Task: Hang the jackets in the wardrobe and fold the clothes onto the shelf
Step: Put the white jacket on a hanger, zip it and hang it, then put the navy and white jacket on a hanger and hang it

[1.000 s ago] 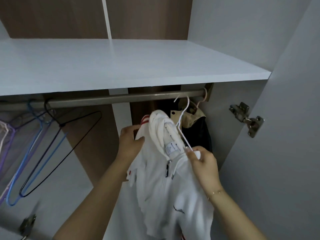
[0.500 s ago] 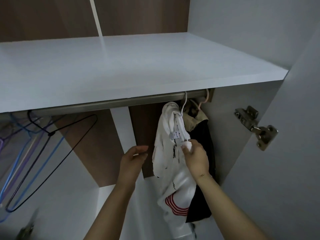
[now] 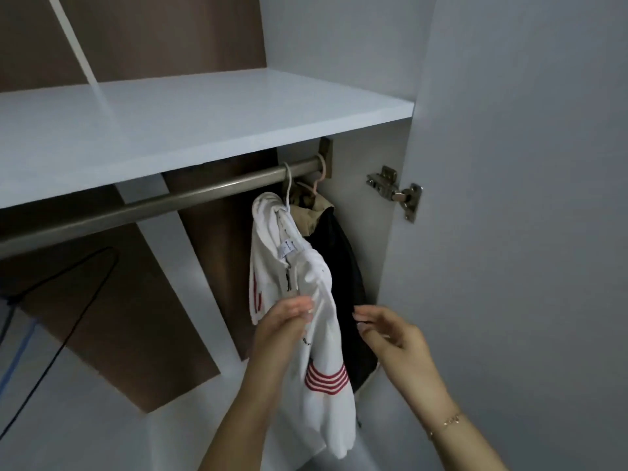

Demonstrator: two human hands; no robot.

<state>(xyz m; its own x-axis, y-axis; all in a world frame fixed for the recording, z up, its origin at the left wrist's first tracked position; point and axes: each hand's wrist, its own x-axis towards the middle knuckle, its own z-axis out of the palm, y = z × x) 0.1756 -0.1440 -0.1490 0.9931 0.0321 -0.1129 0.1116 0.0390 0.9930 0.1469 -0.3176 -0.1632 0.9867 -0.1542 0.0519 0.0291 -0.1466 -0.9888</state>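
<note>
A white jacket [image 3: 316, 277] with red stripes hangs from a white hanger hooked over the metal rail [image 3: 190, 198] near its right end. Behind it hangs a black and tan jacket [image 3: 343, 263] on a pink hanger. My left hand [image 3: 283, 326] touches the front of the white jacket at mid-height, fingers together against the cloth; whether it grips the cloth I cannot tell. To the right of the jackets, my right hand [image 3: 390, 334] is open with fingers spread and holds nothing.
A white shelf [image 3: 204, 120] spans the wardrobe above the rail. The open door [image 3: 526, 232] with its metal hinge [image 3: 396, 190] stands at the right. Empty black [image 3: 68, 294] and blue wire hangers [image 3: 20, 348] hang at the far left.
The white jacket went from my hands onto the rail. My right hand let go of the hanger and dropped beside the jackets. My left hand came back to the jacket's front.
</note>
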